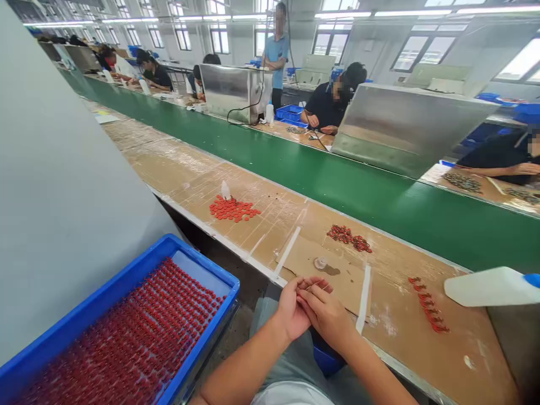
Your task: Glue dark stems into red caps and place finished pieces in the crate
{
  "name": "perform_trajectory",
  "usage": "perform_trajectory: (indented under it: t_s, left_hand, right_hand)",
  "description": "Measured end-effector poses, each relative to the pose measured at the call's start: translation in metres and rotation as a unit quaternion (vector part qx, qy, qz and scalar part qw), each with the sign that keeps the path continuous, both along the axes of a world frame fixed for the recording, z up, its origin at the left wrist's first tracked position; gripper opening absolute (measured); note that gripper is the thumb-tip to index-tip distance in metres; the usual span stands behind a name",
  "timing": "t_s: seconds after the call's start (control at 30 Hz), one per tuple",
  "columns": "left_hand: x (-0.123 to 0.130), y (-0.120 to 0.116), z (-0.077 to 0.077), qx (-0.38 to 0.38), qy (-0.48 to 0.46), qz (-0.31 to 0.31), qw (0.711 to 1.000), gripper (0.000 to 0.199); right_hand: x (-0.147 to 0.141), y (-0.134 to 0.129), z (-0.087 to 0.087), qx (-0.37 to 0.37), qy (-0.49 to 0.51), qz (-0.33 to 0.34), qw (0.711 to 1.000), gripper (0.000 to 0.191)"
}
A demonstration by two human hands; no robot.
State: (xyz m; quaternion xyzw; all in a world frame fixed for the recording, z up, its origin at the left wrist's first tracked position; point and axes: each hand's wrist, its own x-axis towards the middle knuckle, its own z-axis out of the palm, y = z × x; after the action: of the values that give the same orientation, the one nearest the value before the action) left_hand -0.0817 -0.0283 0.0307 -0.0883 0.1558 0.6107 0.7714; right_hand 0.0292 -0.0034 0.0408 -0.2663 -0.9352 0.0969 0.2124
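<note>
Left grip (291, 315): one hand, bare, fingers and thumb. Right grip (331, 318): one hand, likewise bare. Left forearm (248, 360): uncovered, tapering to the wrist. Right forearm (373, 368): uncovered, same tapering form. Upper garment (291, 394): white, visible as a curved strip at the lower edge; cut unclear. Trousers (295, 360): grey with a faint blue-green cast, plain cloth, soft creases; partly hidden by the forearms.

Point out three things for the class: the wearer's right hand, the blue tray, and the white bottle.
Right hand (327, 312): head view, back of the hand.
Blue tray (233, 286): head view, rim, at its right corner.
White bottle (485, 287): head view, body.
</note>
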Motion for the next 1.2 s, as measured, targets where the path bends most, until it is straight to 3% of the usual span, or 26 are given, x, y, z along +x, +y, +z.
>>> perform_trajectory:
  t_s: [0.1, 0.2, 0.37, 0.57, 0.63, 0.8, 1.0, 1.07, 1.1, 1.2]
  left_hand:
    - [-0.022, 0.003, 0.003, -0.014, 0.004, 0.052, 0.999, 0.026]
    - [-0.038, 0.007, 0.001, -0.001, -0.009, 0.035, 0.999, 0.025]
    - [-0.053, 0.019, -0.003, 0.026, -0.047, 0.012, 0.999, 0.025]
    - [-0.061, 0.049, 0.008, 0.009, -0.037, 0.013, 0.999, 0.023]
    - [-0.062, 0.061, 0.011, 0.005, -0.014, 0.027, 1.0, 0.021]
    - [-0.054, 0.086, 0.018, -0.025, 0.017, 0.031, 0.999, 0.013]
    - [-0.036, 0.111, 0.031, -0.092, 0.002, 0.04, 0.995, 0.016]
    - [-0.035, 0.116, 0.032, -0.085, 0.005, 0.037, 0.996, 0.013]
    - [-0.036, 0.117, 0.032, -0.068, 0.011, 0.032, 0.997, 0.01]
    - [-0.04, 0.115, 0.032, 0.022, 0.047, 0.011, 0.999, 0.014]
  right_hand:
    - [-0.029, 0.004, -0.013, -0.007, 0.07, 0.006, 0.998, 0.023]
    - [-0.047, 0.009, -0.016, -0.023, 0.096, -0.006, 0.995, 0.022]
    - [-0.059, 0.023, -0.006, 0.029, 0.105, -0.01, 0.994, 0.025]
    - [-0.058, 0.044, 0.006, 0.088, 0.107, -0.068, 0.988, 0.034]
    - [-0.055, 0.05, 0.011, 0.061, 0.166, -0.086, 0.98, 0.032]
    - [-0.052, 0.063, 0.025, -0.13, 0.328, -0.156, 0.923, 0.018]
    - [-0.06, 0.081, 0.029, -0.125, 0.344, -0.207, 0.907, 0.012]
    - [-0.056, 0.086, 0.028, -0.206, 0.38, -0.238, 0.87, 0.015]
    - [-0.053, 0.089, 0.028, -0.268, 0.406, -0.253, 0.837, 0.018]
    - [-0.04, 0.097, 0.03, -0.451, 0.48, -0.259, 0.707, 0.025]
